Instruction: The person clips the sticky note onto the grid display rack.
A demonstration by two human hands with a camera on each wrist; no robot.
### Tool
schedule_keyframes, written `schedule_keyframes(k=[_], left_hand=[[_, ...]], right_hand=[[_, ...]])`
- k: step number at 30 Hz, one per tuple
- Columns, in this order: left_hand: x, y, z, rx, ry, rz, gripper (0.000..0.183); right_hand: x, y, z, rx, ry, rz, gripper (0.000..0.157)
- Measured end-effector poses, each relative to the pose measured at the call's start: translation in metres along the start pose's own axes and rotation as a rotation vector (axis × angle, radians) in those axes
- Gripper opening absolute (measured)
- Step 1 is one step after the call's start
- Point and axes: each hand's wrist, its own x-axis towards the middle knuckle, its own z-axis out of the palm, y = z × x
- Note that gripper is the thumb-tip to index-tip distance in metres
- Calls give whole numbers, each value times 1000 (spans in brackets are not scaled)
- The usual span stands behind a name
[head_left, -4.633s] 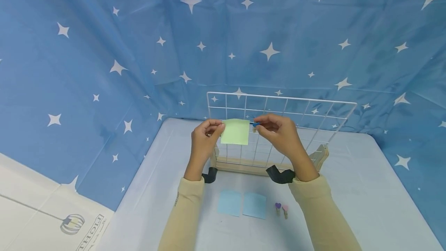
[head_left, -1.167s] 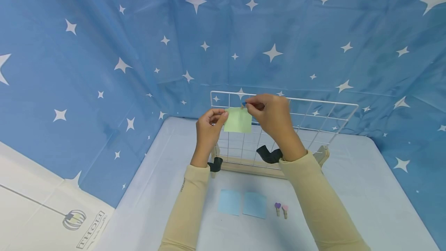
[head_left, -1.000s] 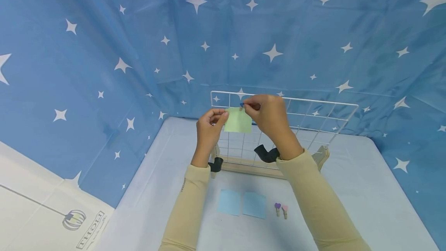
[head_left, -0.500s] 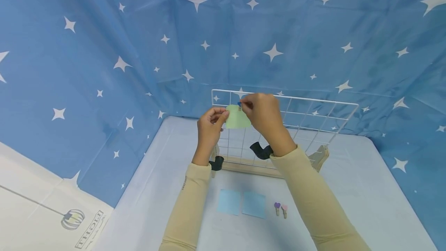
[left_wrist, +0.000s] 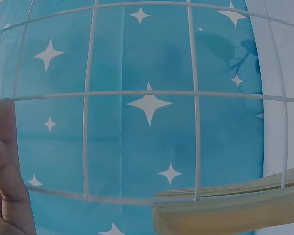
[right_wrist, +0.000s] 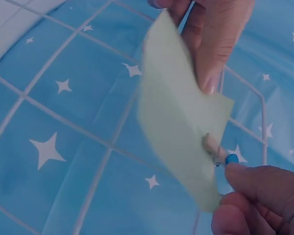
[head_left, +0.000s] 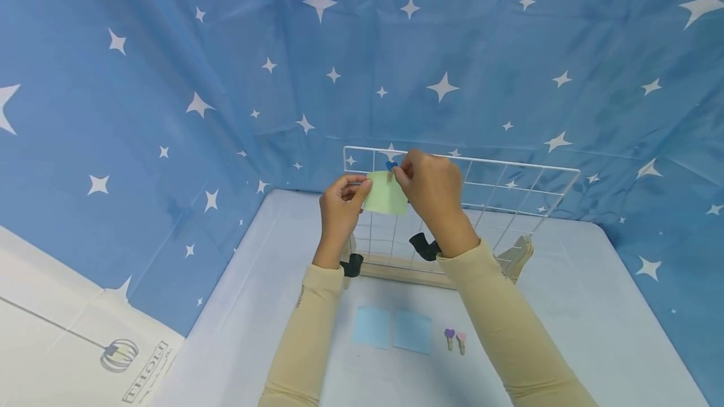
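A pale green paper note point(head_left: 384, 196) is held up in front of the white wire grid point(head_left: 520, 164). My left hand point(head_left: 339, 212) pinches it at its left edge between thumb and fingers. At the note's top edge, my right hand point(head_left: 434, 187) pinches a small wooden clothespin with a blue heart point(head_left: 391, 166). The right wrist view shows the clothespin's wooden end point(right_wrist: 213, 145) lying over the paper point(right_wrist: 171, 103), near one edge. Whether its jaws also take in a grid wire is hidden. Only some left-hand fingers point(left_wrist: 10, 171) show in the left wrist view.
Two light blue paper notes point(head_left: 371, 328) lie side by side on the white table point(head_left: 237, 331). To their right are a purple-heart clothespin point(head_left: 449, 338) and a pink-heart clothespin point(head_left: 461, 341). The grid stands on a wooden base point(head_left: 407, 274). A blue star-patterned cloth point(head_left: 362, 43) hangs behind.
The green note and both hands have risen towards the grid's top. My right hand has brought the blue-heart clothespin from beside the note to its top edge, then slightly left.
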Motion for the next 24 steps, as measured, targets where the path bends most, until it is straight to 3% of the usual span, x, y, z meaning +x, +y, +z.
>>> schedule_keyframes(k=[4,12,24], left_hand=[[-2,0,-1,5,1,-5,24],[-4,2,-1,15,3,17,24],[-12,-1,-6,5,7,15,22]], right_hand=[[-6,7,3,43,27,-15,20],[-18,17,-2,284,11,-23,13],[-41,37,-7,490,-18,109,11]])
